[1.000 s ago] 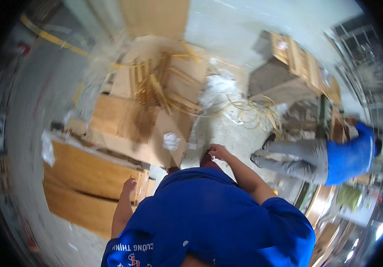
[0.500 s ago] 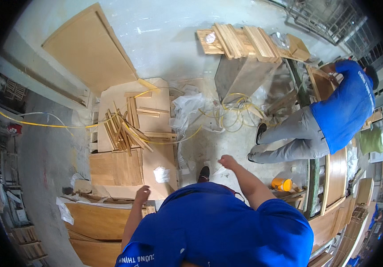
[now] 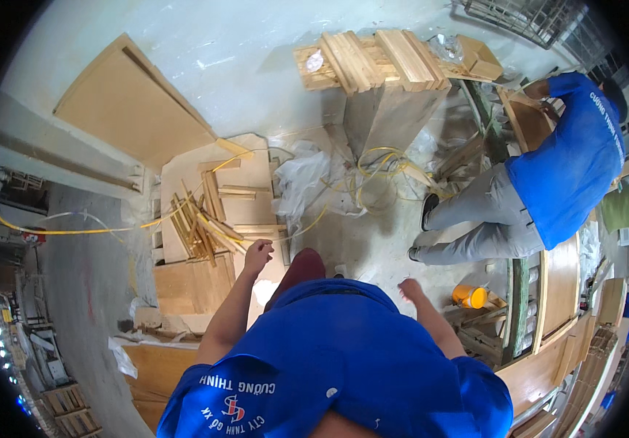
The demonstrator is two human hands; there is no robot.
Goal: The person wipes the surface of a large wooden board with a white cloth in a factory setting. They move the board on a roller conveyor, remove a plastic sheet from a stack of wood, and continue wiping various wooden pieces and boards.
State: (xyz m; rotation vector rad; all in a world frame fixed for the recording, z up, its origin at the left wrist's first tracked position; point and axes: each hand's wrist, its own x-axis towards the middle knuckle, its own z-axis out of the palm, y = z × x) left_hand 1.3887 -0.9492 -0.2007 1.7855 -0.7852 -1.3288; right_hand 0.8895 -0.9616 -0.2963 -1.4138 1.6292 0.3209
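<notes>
My left hand (image 3: 260,257) hangs in the air with nothing in it, its fingers loosely bent and a little apart. In the head view it overlaps the near right side of a pile of thin wooden strips (image 3: 199,228) lying on a large cardboard sheet (image 3: 256,208). Wide wooden panels (image 3: 194,287) lie on the same sheet, nearer to me. My right hand (image 3: 410,290) is held out at my right side over the floor, fingers curled in and no object visible in them. It touches nothing; a yellow bucket (image 3: 469,296) lies tipped to its right.
A yellow hose (image 3: 84,231) crosses the strips and coils on the floor ahead, beside crumpled plastic (image 3: 301,182). Planks (image 3: 351,62) are stacked on a tall block (image 3: 395,120). At right, a co-worker (image 3: 566,164) bends over a bench. Large boards (image 3: 132,102) lean on the wall.
My left hand has swung forward, while my right hand has drawn back toward my body. A knee now shows in front of me, and the view has shifted slightly.
</notes>
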